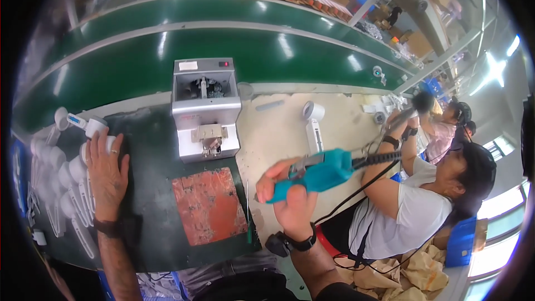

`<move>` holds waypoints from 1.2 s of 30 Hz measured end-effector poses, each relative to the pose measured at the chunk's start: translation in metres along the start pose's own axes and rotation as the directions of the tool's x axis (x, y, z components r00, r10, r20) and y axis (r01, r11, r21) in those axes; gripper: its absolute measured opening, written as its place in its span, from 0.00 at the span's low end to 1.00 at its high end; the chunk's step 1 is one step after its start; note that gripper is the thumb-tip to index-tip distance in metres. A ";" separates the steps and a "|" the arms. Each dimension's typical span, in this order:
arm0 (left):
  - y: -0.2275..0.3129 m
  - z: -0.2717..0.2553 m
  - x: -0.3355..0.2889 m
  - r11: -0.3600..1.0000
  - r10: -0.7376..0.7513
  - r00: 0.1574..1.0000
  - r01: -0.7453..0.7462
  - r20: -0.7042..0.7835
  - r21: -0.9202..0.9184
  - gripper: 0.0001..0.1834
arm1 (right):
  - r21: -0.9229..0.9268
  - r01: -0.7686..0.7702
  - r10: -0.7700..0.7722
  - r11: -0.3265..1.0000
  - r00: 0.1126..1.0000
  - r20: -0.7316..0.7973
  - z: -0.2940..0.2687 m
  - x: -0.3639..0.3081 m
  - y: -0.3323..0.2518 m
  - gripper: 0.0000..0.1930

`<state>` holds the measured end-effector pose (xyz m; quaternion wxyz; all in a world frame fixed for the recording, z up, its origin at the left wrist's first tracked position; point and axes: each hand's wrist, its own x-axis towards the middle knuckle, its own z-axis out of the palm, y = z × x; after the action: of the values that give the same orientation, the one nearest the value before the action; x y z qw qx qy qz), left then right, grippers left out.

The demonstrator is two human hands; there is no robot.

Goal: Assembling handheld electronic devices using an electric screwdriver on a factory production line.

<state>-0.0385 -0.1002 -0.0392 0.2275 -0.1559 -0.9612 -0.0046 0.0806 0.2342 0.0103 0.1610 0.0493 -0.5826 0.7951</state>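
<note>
The right hand (294,203) is raised over the near side of the worktop (153,200), its fingers wrapped and clamped around a teal power tool (317,177). The tool is held aslant — its butt end points to the right, where a ribbed black cable (382,159) leads away toward a co-worker (409,217) in a white top.

The left hand (107,178) lies at the left of the worktop, palm down, its fingers stretched forward over white round-headed pieces and the thumb set apart. Whether those fingers grip a piece I cannot tell. Just beyond the fingertips is a white piece (96,126) with a blue patch on its handle; beside the hand, on its left, many more such pieces lie in a crowded pile (66,175), handles mostly toward the person.

Between the two hands, a worn red mat (212,206) lies flat, with a thin rod (249,236), green at its near end, along its right edge. Behind the mat stands a silver machine (192,118) with an open top bay and a small red light. To its right, on a pale sheet (273,134), a lone white piece (314,127) lies well apart from the pile. A green conveyor (251,47) runs across behind.
</note>
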 end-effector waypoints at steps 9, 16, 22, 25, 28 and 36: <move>0.060 -0.029 0.025 0.889 -0.011 0.996 0.049 0.086 -0.456 0.34 | -0.247 0.093 -0.112 0.964 0.991 -0.067 0.014 0.066 0.015 0.22; 0.088 0.007 0.018 0.553 -0.030 0.994 0.105 0.106 -0.827 0.27 | -0.352 0.221 -0.292 0.909 0.943 -0.160 0.016 0.059 0.030 0.17; 0.097 0.011 0.018 0.422 -0.068 0.976 0.215 0.206 -0.881 0.29 | -0.284 0.253 -0.311 0.925 0.933 -0.180 0.002 0.044 0.041 0.24; 0.096 0.011 0.017 0.441 -0.053 0.976 0.211 0.210 -0.873 0.28 | -0.259 0.218 -0.259 0.941 0.956 -0.138 0.000 0.039 0.040 0.27; 0.093 0.013 0.016 0.477 -0.037 0.979 0.195 0.202 -0.857 0.28 | -0.217 0.219 -0.241 0.951 0.967 -0.079 0.001 0.037 0.039 0.28; 0.093 0.015 0.016 0.509 -0.023 0.980 0.183 0.200 -0.841 0.25 | -0.162 0.213 -0.223 0.963 0.974 -0.042 0.002 0.036 0.040 0.30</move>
<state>-0.0309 -0.0054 -0.0513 0.0413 -0.1899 -0.8569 -0.4775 0.0340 0.2288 -0.0162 0.2683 0.0767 -0.6294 0.7253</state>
